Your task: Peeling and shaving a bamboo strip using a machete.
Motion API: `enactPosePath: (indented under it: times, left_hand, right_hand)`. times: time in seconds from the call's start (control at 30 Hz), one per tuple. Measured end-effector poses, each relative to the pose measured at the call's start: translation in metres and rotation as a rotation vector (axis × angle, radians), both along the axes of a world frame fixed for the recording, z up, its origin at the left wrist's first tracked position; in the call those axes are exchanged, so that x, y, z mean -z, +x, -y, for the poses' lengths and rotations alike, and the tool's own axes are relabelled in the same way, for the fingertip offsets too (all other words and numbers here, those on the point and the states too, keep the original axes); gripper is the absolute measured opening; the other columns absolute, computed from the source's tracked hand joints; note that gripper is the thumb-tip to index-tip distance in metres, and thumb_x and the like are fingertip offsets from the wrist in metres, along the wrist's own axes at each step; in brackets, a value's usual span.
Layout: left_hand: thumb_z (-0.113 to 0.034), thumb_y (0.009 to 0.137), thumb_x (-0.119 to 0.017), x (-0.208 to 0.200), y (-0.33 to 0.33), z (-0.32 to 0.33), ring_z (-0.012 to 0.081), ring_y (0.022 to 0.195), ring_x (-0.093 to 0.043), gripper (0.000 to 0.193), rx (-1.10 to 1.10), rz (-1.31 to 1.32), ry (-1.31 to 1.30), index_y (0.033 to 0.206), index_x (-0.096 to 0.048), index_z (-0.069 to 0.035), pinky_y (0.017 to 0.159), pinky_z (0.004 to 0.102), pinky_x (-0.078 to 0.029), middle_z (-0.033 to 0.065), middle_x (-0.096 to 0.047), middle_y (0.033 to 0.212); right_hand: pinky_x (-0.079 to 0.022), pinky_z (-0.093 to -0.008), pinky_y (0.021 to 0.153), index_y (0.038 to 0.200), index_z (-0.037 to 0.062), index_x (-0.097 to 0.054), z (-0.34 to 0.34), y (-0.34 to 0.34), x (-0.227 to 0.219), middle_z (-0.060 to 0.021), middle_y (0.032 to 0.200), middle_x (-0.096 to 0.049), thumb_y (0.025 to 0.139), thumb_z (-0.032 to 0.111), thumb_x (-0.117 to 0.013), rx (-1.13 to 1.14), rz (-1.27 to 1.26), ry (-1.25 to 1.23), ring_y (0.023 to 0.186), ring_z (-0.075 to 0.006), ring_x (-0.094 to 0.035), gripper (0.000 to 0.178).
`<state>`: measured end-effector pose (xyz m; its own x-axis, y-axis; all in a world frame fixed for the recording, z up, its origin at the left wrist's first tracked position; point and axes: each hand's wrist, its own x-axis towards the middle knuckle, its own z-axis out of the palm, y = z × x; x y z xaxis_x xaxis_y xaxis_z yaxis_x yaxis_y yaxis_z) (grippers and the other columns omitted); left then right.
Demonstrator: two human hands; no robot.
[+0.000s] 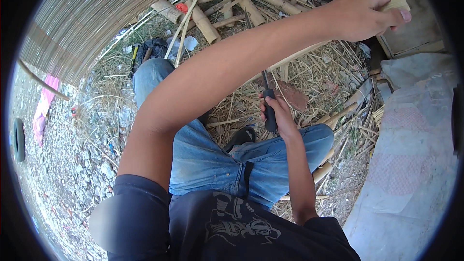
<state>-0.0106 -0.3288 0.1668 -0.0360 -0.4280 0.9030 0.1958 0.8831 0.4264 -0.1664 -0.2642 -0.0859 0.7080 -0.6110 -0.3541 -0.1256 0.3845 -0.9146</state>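
My left arm stretches across the view to the upper right, where my left hand (365, 14) is closed around a pale bamboo strip (397, 4). A flat end of it shows past the thumb; a long pale length (302, 57) runs back under my forearm, seemingly the same strip. Above my lap, my right hand (282, 118) grips the black handle (270, 118) of a long knife. Its dark blade (264, 78) points away from me and passes beneath my left forearm, which hides its middle. Whether blade and strip touch, I cannot tell.
Cut bamboo poles (205, 24) and split pieces lie in a heap ahead. Dry shavings (309, 77) cover the ground around my bent legs (208, 154). A slatted blind (106, 5) hangs at upper left, gravel (92, 179) below it. A pale sheet (406, 164) lies at right.
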Motion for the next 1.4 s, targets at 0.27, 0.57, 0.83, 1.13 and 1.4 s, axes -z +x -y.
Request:
enactPosePath:
  times: [0.27, 0.57, 0.83, 1.13, 1.4]
  left_hand:
    - [-0.037, 0.107, -0.047, 0.001, -0.001, -0.001, 0.0074, 0.059, -0.042, 0.039, -0.019, -0.016, -0.039, 0.085, -0.053, -0.005, 0.054, 0.0262, -0.036, -0.0034, -0.044, 0.065]
    - [-0.036, 0.107, -0.048, -0.001, 0.003, -0.002, 0.0065, 0.059, -0.04, 0.037, -0.015, -0.038, 0.008, 0.087, -0.054, -0.005, 0.053, 0.0256, -0.035, -0.0044, -0.042, 0.066]
    - [-0.041, 0.107, -0.048, 0.007, 0.026, 0.009, 0.0052, 0.057, -0.038, 0.039, -0.017, -0.033, 0.046, 0.092, -0.054, -0.006, 0.05, 0.0249, -0.033, -0.0063, -0.04, 0.067]
    - [-0.041, 0.107, -0.046, 0.0, 0.021, 0.013, 0.0071, 0.057, -0.038, 0.041, -0.021, -0.05, -0.042, 0.084, -0.051, -0.007, 0.052, 0.0265, -0.034, -0.0046, -0.042, 0.067]
    - [-0.044, 0.106, -0.047, 0.003, 0.014, 0.021, 0.0095, 0.061, -0.044, 0.047, -0.039, -0.05, -0.014, 0.08, -0.051, -0.006, 0.056, 0.0279, -0.037, -0.001, -0.046, 0.065]
  right_hand:
    - [-0.036, -0.0238, 0.04, 0.094, 0.0051, -0.053, -0.033, 0.032, -0.022, 0.0035, 0.061, -0.047, 0.104, 0.032, -0.056, 0.363, -0.089, -0.306, 0.045, -0.0064, -0.045, 0.029]
    - [-0.046, -0.0362, 0.056, 0.101, -0.0008, -0.059, -0.035, 0.019, 0.046, -0.0079, 0.064, -0.057, 0.103, 0.038, -0.056, 0.351, -0.305, -0.669, 0.058, -0.0194, -0.058, 0.039]
    - [-0.048, -0.0377, 0.059, 0.101, -0.0012, -0.063, -0.044, 0.014, 0.045, -0.0109, 0.067, -0.061, 0.102, 0.042, -0.054, 0.219, -0.481, -0.705, 0.059, -0.0233, -0.061, 0.044]
    - [-0.03, -0.0214, 0.038, 0.095, 0.0097, -0.05, -0.026, 0.007, 0.023, 0.0075, 0.057, -0.031, 0.105, 0.052, -0.045, 0.007, 0.28, 0.555, 0.04, -0.002, -0.031, 0.044]
    - [-0.037, -0.0253, 0.04, 0.09, 0.0051, -0.051, -0.039, 0.029, 0.002, 0.0024, 0.055, -0.045, 0.104, 0.041, -0.053, 0.324, -0.169, -0.18, 0.043, -0.0068, -0.045, 0.039]
